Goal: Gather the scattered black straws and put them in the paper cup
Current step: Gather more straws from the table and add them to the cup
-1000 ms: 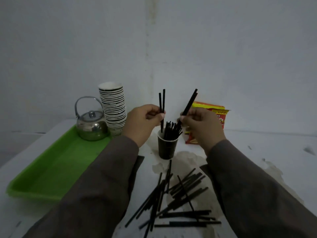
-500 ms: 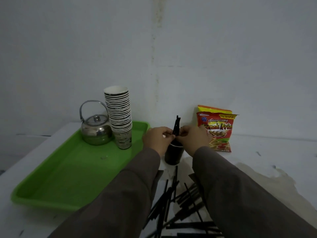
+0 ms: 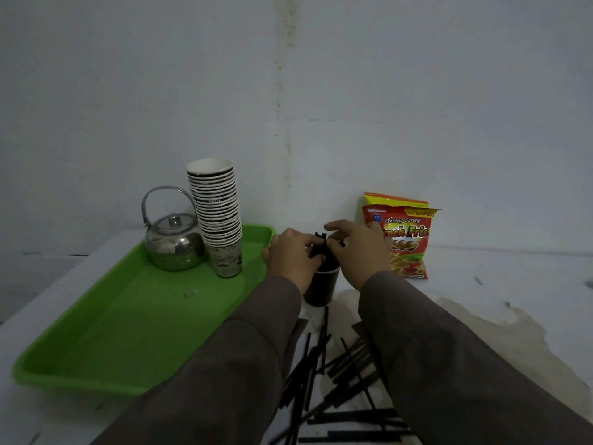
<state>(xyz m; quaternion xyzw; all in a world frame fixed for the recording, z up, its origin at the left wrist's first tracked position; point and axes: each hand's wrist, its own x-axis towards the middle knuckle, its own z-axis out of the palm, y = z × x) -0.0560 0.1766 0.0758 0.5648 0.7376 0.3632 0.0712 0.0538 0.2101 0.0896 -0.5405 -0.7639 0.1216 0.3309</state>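
While loose straws (image 3: 333, 377) litter the table, both hands' grips pinch straws at the paper cup (image 3: 321, 284) beside the green tray (image 3: 128, 316).

Shiny metal kettle (image 3: 175, 248), paper cups (image 3: 216, 216)
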